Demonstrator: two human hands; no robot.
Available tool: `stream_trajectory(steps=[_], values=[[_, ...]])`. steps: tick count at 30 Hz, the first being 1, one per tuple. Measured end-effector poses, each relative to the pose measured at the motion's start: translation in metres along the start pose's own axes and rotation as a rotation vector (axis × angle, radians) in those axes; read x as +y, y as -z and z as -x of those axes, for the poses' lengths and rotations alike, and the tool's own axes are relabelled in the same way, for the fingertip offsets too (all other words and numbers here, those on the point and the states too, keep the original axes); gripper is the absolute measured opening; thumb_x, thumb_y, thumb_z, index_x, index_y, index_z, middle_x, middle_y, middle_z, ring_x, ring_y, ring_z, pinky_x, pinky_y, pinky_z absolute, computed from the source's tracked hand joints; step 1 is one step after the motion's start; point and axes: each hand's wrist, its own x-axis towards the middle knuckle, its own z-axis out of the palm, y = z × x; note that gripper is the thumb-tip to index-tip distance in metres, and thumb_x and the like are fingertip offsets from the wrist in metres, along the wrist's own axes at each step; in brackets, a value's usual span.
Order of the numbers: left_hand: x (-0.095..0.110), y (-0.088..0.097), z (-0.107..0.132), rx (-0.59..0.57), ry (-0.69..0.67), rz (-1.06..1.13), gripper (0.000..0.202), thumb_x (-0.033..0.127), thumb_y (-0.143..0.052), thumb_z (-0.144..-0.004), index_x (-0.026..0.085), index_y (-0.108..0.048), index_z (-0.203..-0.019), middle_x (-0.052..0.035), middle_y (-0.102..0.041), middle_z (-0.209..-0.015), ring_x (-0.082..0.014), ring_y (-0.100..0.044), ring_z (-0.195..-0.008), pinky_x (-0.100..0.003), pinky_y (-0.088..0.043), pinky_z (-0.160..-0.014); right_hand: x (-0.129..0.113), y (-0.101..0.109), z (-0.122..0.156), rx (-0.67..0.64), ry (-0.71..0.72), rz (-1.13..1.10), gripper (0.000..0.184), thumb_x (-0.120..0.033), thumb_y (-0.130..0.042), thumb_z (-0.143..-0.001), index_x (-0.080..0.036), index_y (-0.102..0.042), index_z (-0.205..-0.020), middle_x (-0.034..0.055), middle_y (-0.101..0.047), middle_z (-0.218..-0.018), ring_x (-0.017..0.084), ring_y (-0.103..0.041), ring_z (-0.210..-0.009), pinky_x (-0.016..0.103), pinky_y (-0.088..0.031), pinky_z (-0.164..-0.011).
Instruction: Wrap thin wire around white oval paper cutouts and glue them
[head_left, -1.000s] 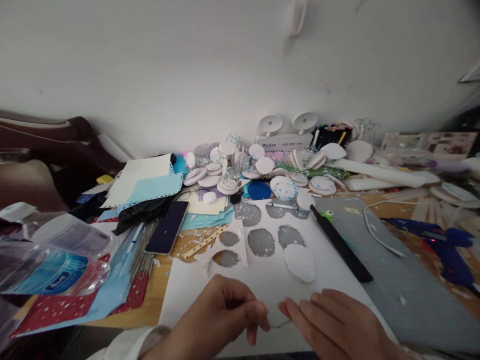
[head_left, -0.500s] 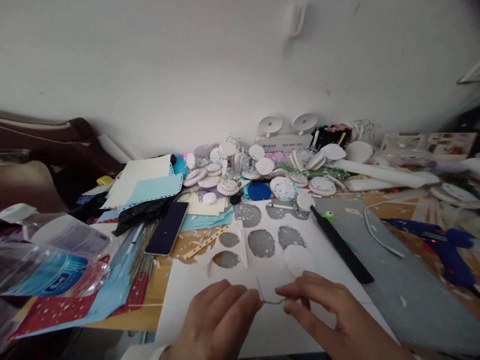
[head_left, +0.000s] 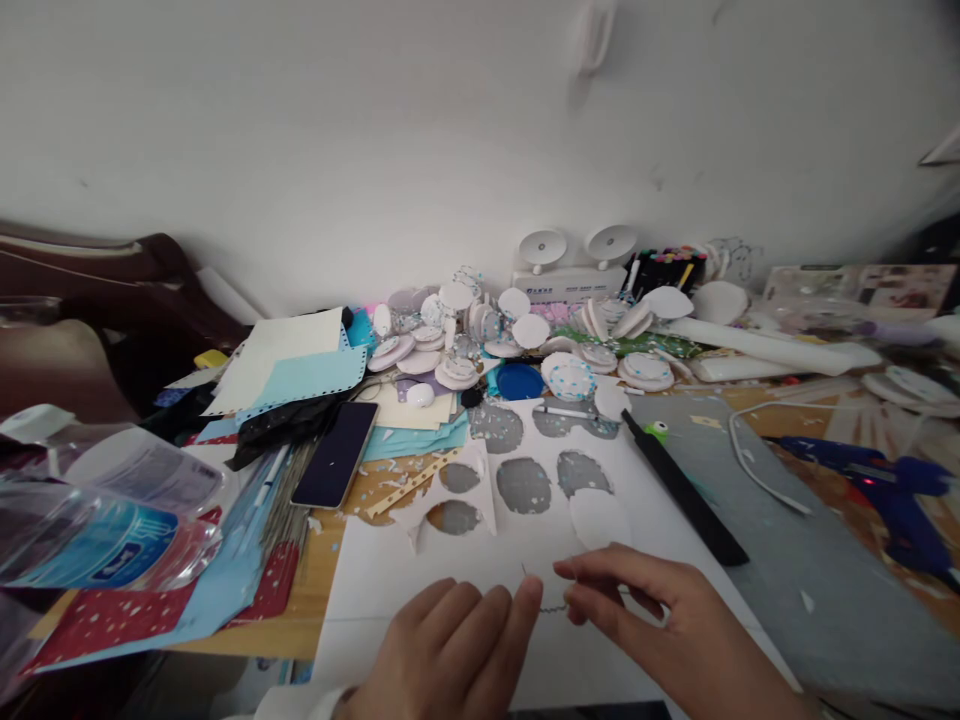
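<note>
A thin, kinked piece of wire [head_left: 545,598] is stretched between my two hands, just above a white sheet [head_left: 525,560] with oval holes cut out of it. My left hand [head_left: 450,650] pinches the wire's left end with its fingers together. My right hand [head_left: 645,615] pinches the right end between thumb and forefinger. A loose white oval cut-out [head_left: 596,517] lies on the sheet just beyond my right hand.
A black ruler [head_left: 682,490] lies diagonally right of the sheet, on a grey mat [head_left: 810,540]. A blue glue gun [head_left: 885,490] sits far right. A dark phone [head_left: 335,453], paper stacks and a plastic bottle [head_left: 105,520] crowd the left. Several white discs [head_left: 525,340] pile up near the wall.
Both hands rose from low on the sheet and took up the wire. Since half a second ago my left hand has slid slightly right, and the wire stays pinched between both hands.
</note>
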Motion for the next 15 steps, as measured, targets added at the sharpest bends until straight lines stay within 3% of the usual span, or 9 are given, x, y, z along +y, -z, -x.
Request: stream_trajectory(steps=[3,7,11,15], values=[[0.000,0.001,-0.003,0.007,-0.005,-0.036,0.035,0.007,-0.034,-0.096,0.003,-0.057,-0.123,-0.0061,-0.072,-0.079,-0.0161,-0.058,-0.057,-0.030,-0.049,-0.053,-0.002,0.002,0.003,0.037,0.059,0.038,0.014,-0.031,-0.064,-0.089,-0.025,-0.075,-0.095,0.0003,-0.076,-0.074,0.017,-0.071,-0.068,0.025,-0.060,-0.065],[-0.003,0.007,-0.010,-0.075,0.001,-0.037,0.036,0.007,-0.028,-0.098,0.002,-0.056,-0.120,-0.0057,-0.069,-0.075,-0.0169,-0.058,-0.057,-0.030,-0.047,-0.050,-0.005,0.001,0.004,0.102,0.214,0.136,0.006,-0.026,-0.064,-0.090,-0.025,-0.071,-0.089,-0.0030,-0.071,-0.071,0.013,-0.068,-0.063,0.020,-0.057,-0.060],[-0.005,0.011,-0.013,-0.156,0.046,0.036,0.028,0.009,-0.035,-0.097,0.004,-0.058,-0.112,-0.0047,-0.066,-0.071,-0.0186,-0.057,-0.055,-0.032,-0.044,-0.047,-0.007,0.002,0.006,0.209,0.543,0.322,0.016,-0.020,-0.055,-0.097,-0.022,-0.067,-0.087,-0.0035,-0.071,-0.072,0.012,-0.065,-0.062,0.024,-0.051,-0.057],[-0.006,0.018,-0.017,-0.239,0.252,0.334,0.021,0.005,-0.044,-0.091,0.015,-0.062,-0.090,-0.0009,-0.064,-0.069,-0.0151,-0.058,-0.058,-0.026,-0.045,-0.052,-0.011,0.014,0.013,0.164,0.978,0.836,0.043,-0.007,-0.030,-0.104,-0.019,-0.069,-0.091,-0.0048,-0.077,-0.076,0.009,-0.066,-0.057,0.029,-0.044,-0.051]])
